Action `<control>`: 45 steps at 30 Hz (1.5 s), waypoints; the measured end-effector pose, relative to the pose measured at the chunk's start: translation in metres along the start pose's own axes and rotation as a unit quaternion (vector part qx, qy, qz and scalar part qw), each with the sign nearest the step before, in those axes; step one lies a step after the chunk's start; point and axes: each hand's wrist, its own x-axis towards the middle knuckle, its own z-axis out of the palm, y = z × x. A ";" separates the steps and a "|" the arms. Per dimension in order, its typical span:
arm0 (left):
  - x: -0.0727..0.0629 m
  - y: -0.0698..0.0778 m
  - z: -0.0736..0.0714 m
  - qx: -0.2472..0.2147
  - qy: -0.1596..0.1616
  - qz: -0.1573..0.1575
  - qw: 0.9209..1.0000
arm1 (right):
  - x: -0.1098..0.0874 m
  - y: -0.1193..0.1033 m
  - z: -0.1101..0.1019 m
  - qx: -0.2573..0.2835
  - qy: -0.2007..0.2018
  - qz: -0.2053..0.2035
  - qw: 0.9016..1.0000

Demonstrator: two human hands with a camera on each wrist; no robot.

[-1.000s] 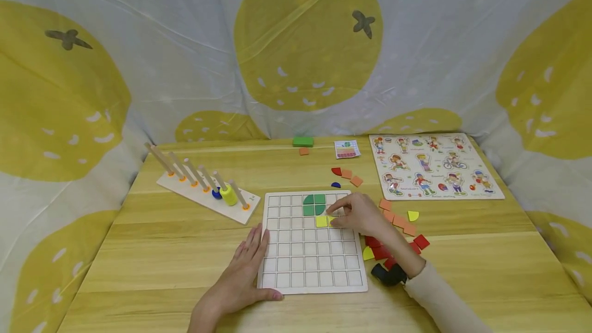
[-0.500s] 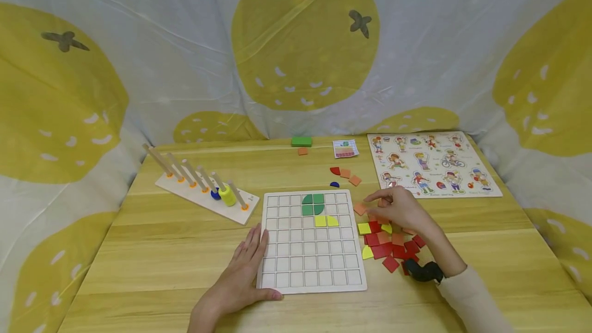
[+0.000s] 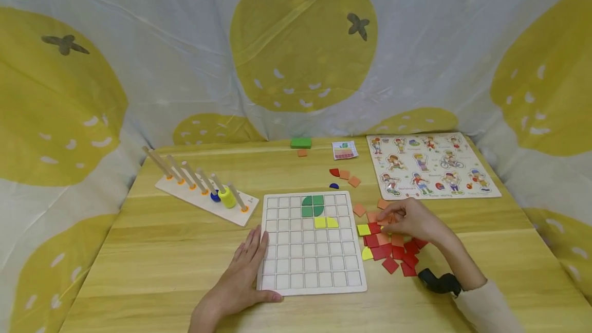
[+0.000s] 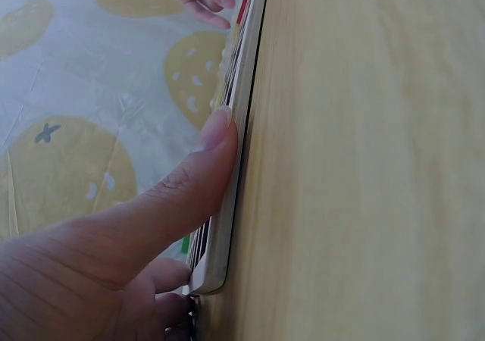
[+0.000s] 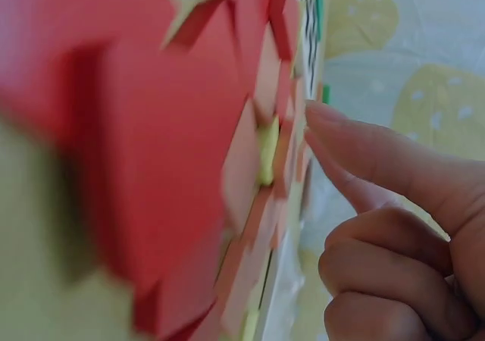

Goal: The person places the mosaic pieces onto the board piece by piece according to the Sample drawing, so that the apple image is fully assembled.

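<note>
My left hand (image 3: 240, 271) lies against the left side of a white gridded board (image 3: 310, 266), thumb on its front edge. In the left wrist view that thumb (image 4: 201, 170) touches the board's rim. Green tiles (image 3: 307, 211) and two yellow tiles (image 3: 320, 222) sit in the grid. Right of the board, my right hand (image 3: 411, 218) hovers over a heap of red tiles (image 3: 381, 252), orange tiles (image 3: 359, 210) and a few yellow tiles (image 3: 364, 230). Up close, thumb and index finger reach forward with nothing visible between them; the other fingers (image 5: 371, 276) are curled.
A peg stand (image 3: 203, 200) with a blue and a yellow ring stands at the left. Behind the board lie a small pattern card (image 3: 345, 150), a green block (image 3: 301, 143) and stray tiles (image 3: 354, 181). A picture puzzle board (image 3: 435, 166) occupies the back right.
My right hand has left the yellow quarter-round tile on the grid and moved right to the tile heap, then a little lower over it. My left hand stays at the board.
</note>
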 end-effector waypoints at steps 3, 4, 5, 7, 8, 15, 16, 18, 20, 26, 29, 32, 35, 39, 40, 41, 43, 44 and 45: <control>-0.001 -0.001 0.000 0.003 -0.002 -0.002 1.000 | -0.006 0.006 -0.005 0.002 0.002 0.015 1.000; -0.001 -0.001 0.000 0.003 -0.003 -0.003 1.000 | -0.007 0.007 -0.006 -0.001 0.006 0.021 1.000; -0.001 -0.001 0.000 0.005 -0.004 -0.004 1.000 | -0.008 0.008 -0.007 -0.002 0.011 0.025 1.000; 0.000 -0.001 -0.001 0.004 -0.008 -0.006 1.000 | -0.009 0.010 -0.007 -0.007 0.018 0.033 0.999; 0.000 -0.001 -0.001 0.004 -0.010 -0.008 1.000 | -0.009 0.010 -0.005 -0.011 0.022 0.040 0.999; 0.001 -0.001 0.001 0.006 -0.011 -0.008 1.000 | -0.006 0.008 0.006 -0.024 0.036 0.050 0.998; 0.001 -0.001 0.001 0.007 -0.010 -0.008 1.000 | -0.006 0.008 0.007 -0.023 0.036 0.046 0.998; 0.002 -0.001 0.001 0.006 -0.007 -0.007 1.000 | -0.006 0.007 0.008 -0.018 0.033 0.039 0.999; 0.002 -0.002 0.002 0.007 -0.007 -0.005 1.000 | -0.006 0.006 0.008 -0.013 0.032 0.036 0.999; 0.001 -0.002 0.002 0.007 -0.009 -0.003 1.000 | -0.005 0.003 0.013 -0.030 0.042 0.043 0.998; 0.001 -0.001 0.002 0.003 -0.005 -0.004 1.000 | -0.005 0.000 0.014 -0.034 0.042 0.039 0.998; 0.001 -0.001 0.001 -0.001 -0.004 -0.006 1.000 | -0.006 -0.001 0.013 -0.031 0.040 0.037 0.998; 0.001 0.000 0.000 -0.002 -0.006 -0.007 1.000 | -0.008 -0.001 0.010 -0.038 0.040 0.039 0.998; 0.001 0.000 0.000 -0.001 -0.004 -0.004 1.000 | -0.008 -0.001 0.010 -0.059 0.046 0.061 0.995; 0.001 0.000 0.000 0.001 -0.002 -0.002 1.000 | -0.008 -0.001 0.010 -0.063 0.046 0.064 0.995; 0.001 0.000 0.000 0.000 0.000 -0.002 1.000 | -0.008 -0.001 0.009 -0.065 0.045 0.068 0.995; 0.000 0.000 0.000 -0.001 0.004 0.000 1.000 | -0.008 -0.001 0.008 -0.067 0.044 0.071 0.994; 0.000 0.000 0.000 -0.002 0.005 0.000 1.000 | -0.009 0.000 0.007 -0.068 0.044 0.069 0.994; -0.001 0.000 0.001 -0.002 0.007 0.001 1.000 | -0.009 0.000 0.005 -0.069 0.043 0.066 0.995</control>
